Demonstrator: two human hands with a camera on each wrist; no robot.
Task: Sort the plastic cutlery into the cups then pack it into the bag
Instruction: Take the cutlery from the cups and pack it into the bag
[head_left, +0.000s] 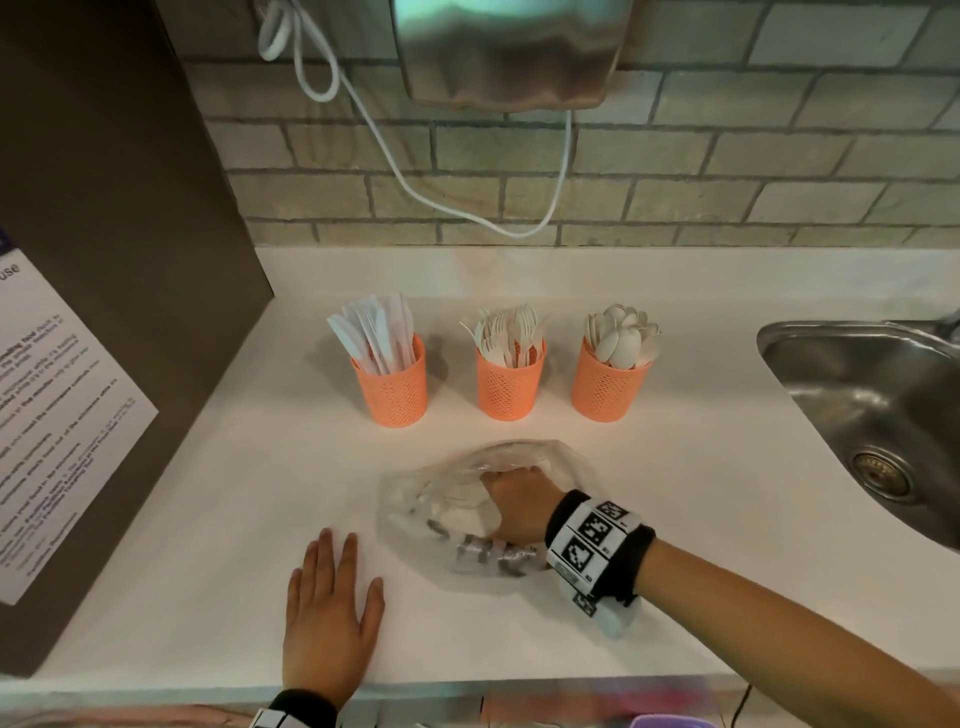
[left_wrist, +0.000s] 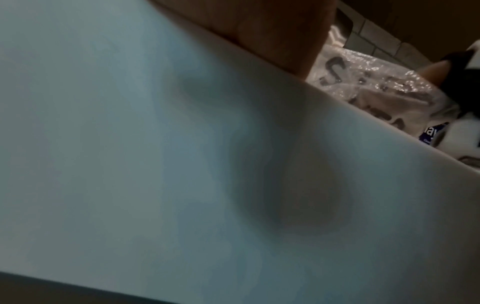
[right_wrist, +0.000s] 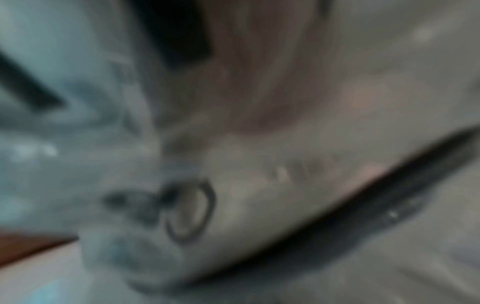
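Note:
Three orange perforated cups stand in a row on the white counter (head_left: 223, 519): one with knives (head_left: 395, 392), one with forks (head_left: 509, 387), one with spoons (head_left: 605, 389). In front of them lies a crumpled clear plastic bag (head_left: 436, 499) with dark print; something white shows through it. My right hand (head_left: 514, 501) grips the bag's top with curled fingers. In the right wrist view the bag (right_wrist: 259, 185) is a close blur. My left hand (head_left: 332, 603) lies flat on the counter, just left of the bag (left_wrist: 363, 82), holding nothing.
A steel sink (head_left: 883, 415) is set into the counter at the right. A brown panel with a printed notice (head_left: 62, 415) closes the left side. A white cable (head_left: 415, 171) hangs from a metal dispenser (head_left: 509, 52) on the tiled wall.

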